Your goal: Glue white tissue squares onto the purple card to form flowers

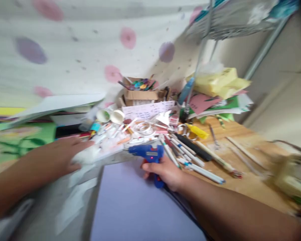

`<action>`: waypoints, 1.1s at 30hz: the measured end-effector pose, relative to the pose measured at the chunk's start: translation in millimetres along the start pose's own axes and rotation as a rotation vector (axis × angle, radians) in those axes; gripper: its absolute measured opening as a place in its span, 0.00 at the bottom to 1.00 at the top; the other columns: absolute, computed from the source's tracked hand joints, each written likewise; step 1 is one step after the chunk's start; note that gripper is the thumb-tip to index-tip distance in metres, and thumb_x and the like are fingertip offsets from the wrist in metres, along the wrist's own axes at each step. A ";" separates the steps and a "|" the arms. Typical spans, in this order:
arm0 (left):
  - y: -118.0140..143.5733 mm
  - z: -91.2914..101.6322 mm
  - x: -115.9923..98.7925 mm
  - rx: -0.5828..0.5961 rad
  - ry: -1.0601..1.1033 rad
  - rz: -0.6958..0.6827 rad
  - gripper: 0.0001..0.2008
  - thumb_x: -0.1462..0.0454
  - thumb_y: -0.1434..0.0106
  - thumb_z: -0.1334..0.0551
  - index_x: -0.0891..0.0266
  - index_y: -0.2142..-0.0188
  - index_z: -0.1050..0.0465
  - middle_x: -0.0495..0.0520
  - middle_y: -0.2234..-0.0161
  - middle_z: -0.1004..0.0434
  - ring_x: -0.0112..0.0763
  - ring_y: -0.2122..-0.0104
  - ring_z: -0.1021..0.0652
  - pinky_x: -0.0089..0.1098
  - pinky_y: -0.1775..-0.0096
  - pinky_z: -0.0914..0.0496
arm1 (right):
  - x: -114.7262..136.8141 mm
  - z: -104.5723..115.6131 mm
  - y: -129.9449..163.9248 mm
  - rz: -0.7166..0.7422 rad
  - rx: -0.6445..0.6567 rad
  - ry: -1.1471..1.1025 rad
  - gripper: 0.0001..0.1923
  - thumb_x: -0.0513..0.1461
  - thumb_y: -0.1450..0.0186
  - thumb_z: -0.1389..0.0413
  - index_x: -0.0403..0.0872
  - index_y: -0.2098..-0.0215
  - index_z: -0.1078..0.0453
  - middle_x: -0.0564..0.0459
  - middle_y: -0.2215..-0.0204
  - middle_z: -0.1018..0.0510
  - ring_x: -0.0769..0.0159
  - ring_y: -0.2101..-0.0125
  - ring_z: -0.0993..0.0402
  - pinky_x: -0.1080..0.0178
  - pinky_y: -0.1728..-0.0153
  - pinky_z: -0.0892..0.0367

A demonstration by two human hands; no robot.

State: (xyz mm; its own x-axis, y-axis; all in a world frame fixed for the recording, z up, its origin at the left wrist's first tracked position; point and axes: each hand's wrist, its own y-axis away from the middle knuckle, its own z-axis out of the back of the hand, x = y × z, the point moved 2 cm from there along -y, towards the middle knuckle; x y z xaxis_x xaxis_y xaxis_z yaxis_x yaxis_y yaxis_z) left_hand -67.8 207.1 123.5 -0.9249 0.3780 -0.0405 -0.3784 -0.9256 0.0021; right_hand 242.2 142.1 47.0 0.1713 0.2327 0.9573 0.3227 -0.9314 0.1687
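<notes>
My right hand [169, 172] grips a blue glue gun [148, 152] by its handle, nozzle pointing left, a small red light showing on its side. It hovers over a lavender sheet [130, 204] lying on the wooden table [251, 147]. My left hand [65, 154] rests on a white crumpled piece [87, 155] at the edge of a grey board [72, 197]. The picture is blurred by motion.
A heap of pens, pencils and tape rolls [165, 137] lies beyond the glue gun. A cardboard box [139, 92] with coloured bits stands at the back. Stacked coloured papers [218, 90] sit under a metal rack [230, 20]. Green paper [22, 140] lies at left.
</notes>
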 end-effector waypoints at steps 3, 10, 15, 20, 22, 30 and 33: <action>-2.3 34.6 -40.1 0.094 -0.259 -0.109 0.26 0.65 0.46 0.40 0.50 0.47 0.33 0.54 0.47 0.30 0.43 0.50 0.29 0.37 0.50 0.37 | -3.9 1.3 1.1 0.010 -0.050 0.010 0.14 0.45 0.47 0.38 0.44 0.69 0.31 0.56 0.81 0.27 0.70 0.78 0.32 0.66 0.75 0.39; -15.9 66.2 -57.9 0.196 -0.264 -0.010 0.22 0.54 0.47 0.37 0.54 0.52 0.29 0.52 0.60 0.25 0.41 0.59 0.26 0.32 0.60 0.36 | -2.2 -1.9 4.7 0.005 -0.015 -0.017 0.15 0.46 0.46 0.38 0.45 0.68 0.32 0.55 0.78 0.26 0.68 0.75 0.30 0.65 0.73 0.39; -16.0 55.1 -50.1 0.153 -0.188 0.039 0.20 0.49 0.40 0.47 0.57 0.56 0.30 0.53 0.60 0.25 0.37 0.63 0.26 0.30 0.64 0.37 | -2.4 -1.1 3.3 0.008 -0.010 0.003 0.15 0.46 0.46 0.37 0.45 0.68 0.31 0.55 0.79 0.26 0.68 0.75 0.30 0.65 0.71 0.38; -18.6 48.7 -45.3 -0.027 -0.185 0.118 0.21 0.48 0.38 0.51 0.57 0.58 0.30 0.54 0.58 0.26 0.40 0.60 0.26 0.33 0.63 0.37 | -3.5 -0.2 2.4 0.022 -0.007 -0.006 0.14 0.46 0.46 0.37 0.45 0.69 0.31 0.56 0.79 0.26 0.68 0.75 0.30 0.64 0.70 0.38; -19.3 49.7 -42.9 -0.085 -0.186 0.165 0.20 0.48 0.38 0.52 0.55 0.59 0.30 0.53 0.59 0.25 0.41 0.60 0.26 0.34 0.64 0.37 | -3.6 -0.3 2.6 0.020 -0.006 -0.007 0.14 0.46 0.46 0.37 0.45 0.69 0.31 0.55 0.79 0.26 0.67 0.75 0.30 0.64 0.71 0.38; -6.8 59.3 -47.4 -0.200 -0.211 0.180 0.20 0.49 0.36 0.52 0.57 0.59 0.28 0.50 0.58 0.25 0.39 0.59 0.27 0.32 0.63 0.38 | -2.6 -0.6 3.1 0.034 -0.008 0.012 0.14 0.46 0.46 0.38 0.45 0.70 0.31 0.55 0.79 0.27 0.67 0.76 0.30 0.64 0.71 0.38; -6.7 54.3 -50.8 -0.210 -0.209 0.170 0.20 0.49 0.38 0.49 0.58 0.58 0.29 0.50 0.55 0.26 0.40 0.57 0.28 0.32 0.61 0.38 | -3.4 0.2 3.0 0.032 -0.015 0.011 0.14 0.46 0.46 0.37 0.45 0.69 0.31 0.54 0.77 0.26 0.67 0.75 0.30 0.64 0.71 0.38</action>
State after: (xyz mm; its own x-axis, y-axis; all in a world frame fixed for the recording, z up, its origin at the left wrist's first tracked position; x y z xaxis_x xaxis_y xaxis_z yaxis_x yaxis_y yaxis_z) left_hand -20.3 195.1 179.8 -0.9698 0.1930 0.1488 -0.2223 -0.9509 -0.2153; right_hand 242.7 138.6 44.2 0.1708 0.1998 0.9648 0.3035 -0.9423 0.1414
